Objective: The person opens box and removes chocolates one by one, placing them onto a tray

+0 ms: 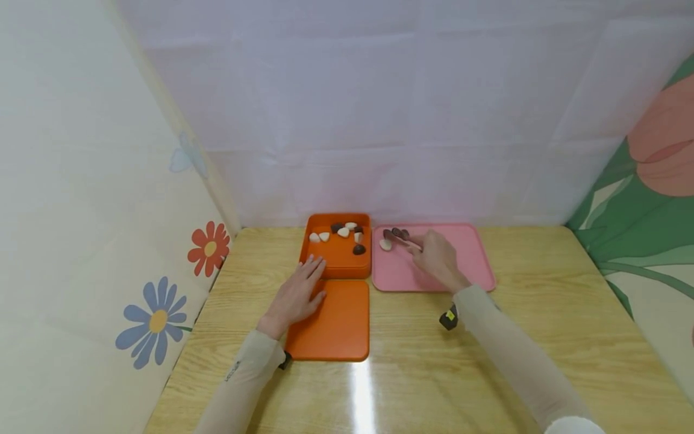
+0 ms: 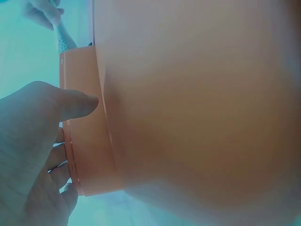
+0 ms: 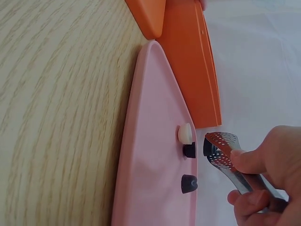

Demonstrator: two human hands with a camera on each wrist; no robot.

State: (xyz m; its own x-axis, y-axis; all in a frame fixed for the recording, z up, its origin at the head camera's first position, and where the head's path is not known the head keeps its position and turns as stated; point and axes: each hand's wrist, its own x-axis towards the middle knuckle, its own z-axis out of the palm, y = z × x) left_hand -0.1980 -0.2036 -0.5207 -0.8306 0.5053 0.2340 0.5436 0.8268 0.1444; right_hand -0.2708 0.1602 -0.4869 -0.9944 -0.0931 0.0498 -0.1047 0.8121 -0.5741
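My right hand [image 1: 435,258] holds metal tongs [image 3: 235,162] with perforated tips over the far left of the pink tray [image 1: 434,283]. Between the tips sits a dark, chocolate-like piece [image 3: 208,148]. On the tray below lie a white piece [image 3: 185,134] and two dark ones, one a rounded dome [image 3: 189,183]. My left hand [image 1: 295,298] rests with extended fingers at the front left corner of the orange box [image 1: 336,272]. Its thumb [image 2: 77,103] is spread before the box's front wall. White pieces [image 1: 314,238] and dark pieces [image 1: 359,249] lie inside the box.
A flat orange lid [image 1: 336,325] lies in front of the box, partly under my left hand in the head view. The wooden table [image 1: 406,374] ends at a pale cloth [image 1: 325,120] behind. Flower-printed panels [image 1: 157,319] stand at both sides.
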